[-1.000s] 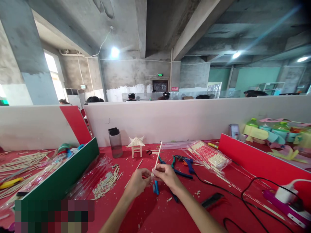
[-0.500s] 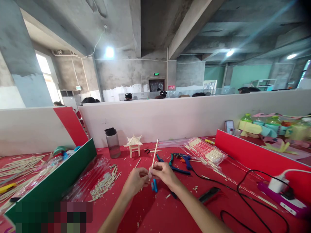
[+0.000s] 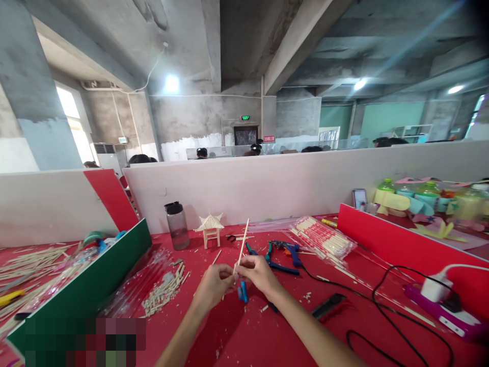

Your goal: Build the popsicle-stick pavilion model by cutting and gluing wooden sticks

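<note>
Both of my hands meet over the middle of the red table. My right hand [image 3: 256, 274] pinches the lower end of a thin pale wooden stick [image 3: 243, 242], which points up and slightly right. My left hand [image 3: 217, 283] is closed, its fingertips at the stick's bottom end; what lies between them is too small to make out. Just below the fingers is a small blue object [image 3: 243, 292]. Behind the hands stands a little stick-built pavilion [image 3: 211, 229]. Pliers [image 3: 282, 267] and a blue glue gun [image 3: 293, 253] lie right of the stick.
A dark bottle [image 3: 178, 227] stands at the back left, near a pile of short sticks [image 3: 164, 293]. Bundled sticks [image 3: 324, 239] lie back right. A black cable [image 3: 355, 293] runs to a purple power strip [image 3: 443, 311]. Green [image 3: 95, 275] and red [image 3: 401, 244] dividers flank the table.
The view has shifted very slightly. My hands and the stick hold almost the same position.
</note>
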Available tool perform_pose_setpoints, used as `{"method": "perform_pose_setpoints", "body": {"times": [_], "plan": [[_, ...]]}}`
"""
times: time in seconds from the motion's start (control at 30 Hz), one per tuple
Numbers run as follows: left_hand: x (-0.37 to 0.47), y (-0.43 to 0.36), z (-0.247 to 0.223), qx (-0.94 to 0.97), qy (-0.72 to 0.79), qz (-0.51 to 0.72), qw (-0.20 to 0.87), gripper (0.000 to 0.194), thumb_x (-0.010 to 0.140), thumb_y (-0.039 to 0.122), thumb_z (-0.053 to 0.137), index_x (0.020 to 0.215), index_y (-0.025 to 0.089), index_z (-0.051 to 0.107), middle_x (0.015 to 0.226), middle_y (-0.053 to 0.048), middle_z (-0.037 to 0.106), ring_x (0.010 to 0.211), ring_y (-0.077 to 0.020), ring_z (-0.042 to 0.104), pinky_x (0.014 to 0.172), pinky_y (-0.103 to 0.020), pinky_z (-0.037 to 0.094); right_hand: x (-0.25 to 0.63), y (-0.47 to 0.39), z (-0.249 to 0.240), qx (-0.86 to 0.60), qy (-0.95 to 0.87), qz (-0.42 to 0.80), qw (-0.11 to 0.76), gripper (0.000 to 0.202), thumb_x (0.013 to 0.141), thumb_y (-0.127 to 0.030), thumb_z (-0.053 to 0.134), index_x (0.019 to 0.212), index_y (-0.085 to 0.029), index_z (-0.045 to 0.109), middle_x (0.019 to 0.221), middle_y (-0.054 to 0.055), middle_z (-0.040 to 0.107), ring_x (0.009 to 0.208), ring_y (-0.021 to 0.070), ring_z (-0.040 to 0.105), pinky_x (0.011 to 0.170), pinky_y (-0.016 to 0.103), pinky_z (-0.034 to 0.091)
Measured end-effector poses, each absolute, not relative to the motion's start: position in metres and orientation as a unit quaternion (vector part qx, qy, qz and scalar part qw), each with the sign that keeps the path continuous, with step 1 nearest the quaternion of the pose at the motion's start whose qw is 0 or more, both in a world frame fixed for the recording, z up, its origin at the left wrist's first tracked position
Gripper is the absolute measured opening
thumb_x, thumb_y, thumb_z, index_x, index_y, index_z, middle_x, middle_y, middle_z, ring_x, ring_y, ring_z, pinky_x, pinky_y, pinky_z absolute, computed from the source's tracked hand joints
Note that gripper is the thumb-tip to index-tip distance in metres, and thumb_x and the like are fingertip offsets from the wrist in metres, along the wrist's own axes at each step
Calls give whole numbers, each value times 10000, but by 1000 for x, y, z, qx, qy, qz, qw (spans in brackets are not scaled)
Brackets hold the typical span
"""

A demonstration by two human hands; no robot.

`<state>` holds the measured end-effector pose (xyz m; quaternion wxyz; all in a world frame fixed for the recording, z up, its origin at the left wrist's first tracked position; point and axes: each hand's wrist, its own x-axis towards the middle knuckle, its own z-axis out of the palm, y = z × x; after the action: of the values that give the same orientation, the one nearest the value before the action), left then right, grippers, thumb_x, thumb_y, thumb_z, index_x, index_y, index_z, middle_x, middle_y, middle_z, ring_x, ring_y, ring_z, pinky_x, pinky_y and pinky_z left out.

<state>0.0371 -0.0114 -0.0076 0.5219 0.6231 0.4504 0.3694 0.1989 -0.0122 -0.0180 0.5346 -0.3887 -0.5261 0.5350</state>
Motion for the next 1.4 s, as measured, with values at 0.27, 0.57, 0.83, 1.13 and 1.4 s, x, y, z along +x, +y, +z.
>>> {"method": "perform_pose_setpoints", "body": {"times": [0.27, 0.57, 0.83, 1.13, 1.4], "plan": [[35, -4, -15, 600, 449, 370, 549, 427, 575, 518, 798, 691, 141, 634, 635, -7, 670, 595, -153, 646, 615, -260, 505, 199, -8, -22, -385, -537, 526, 535, 473, 558, -585, 812, 722, -153, 707, 691, 34, 701, 667, 194, 652, 676, 315, 529], [33, -4, -12, 563, 468, 365, 575, 467, 528, 500, 823, 749, 138, 630, 692, -28, 701, 636, -173, 680, 657, -285, 535, 198, -7, -23, -391, -519, 533, 542, 469, 552, -554, 821, 768, -150, 724, 723, 40, 710, 680, 211, 669, 707, 345, 546], [33, -3, -12, 561, 469, 364, 577, 476, 516, 496, 835, 748, 138, 623, 695, -31, 709, 644, -167, 679, 648, -265, 532, 199, -5, -28, -384, -537, 521, 541, 425, 601, -529, 801, 780, -151, 728, 735, 51, 713, 711, 222, 679, 732, 361, 551], [27, 2, -11, 562, 468, 383, 563, 465, 519, 505, 830, 716, 140, 622, 648, -7, 676, 632, -162, 670, 651, -265, 532, 215, 4, -22, -400, -554, 467, 561, 348, 694, -464, 719, 850, -153, 716, 748, 45, 703, 678, 202, 681, 687, 354, 568], [19, 11, -15, 550, 475, 406, 554, 483, 480, 507, 849, 686, 136, 618, 668, -28, 690, 613, -153, 656, 644, -263, 520, 223, -11, -11, -534, -749, 147, 365, 96, 809, -243, 611, 833, -205, 695, 758, 30, 731, 708, 184, 679, 673, 261, 468]]}}
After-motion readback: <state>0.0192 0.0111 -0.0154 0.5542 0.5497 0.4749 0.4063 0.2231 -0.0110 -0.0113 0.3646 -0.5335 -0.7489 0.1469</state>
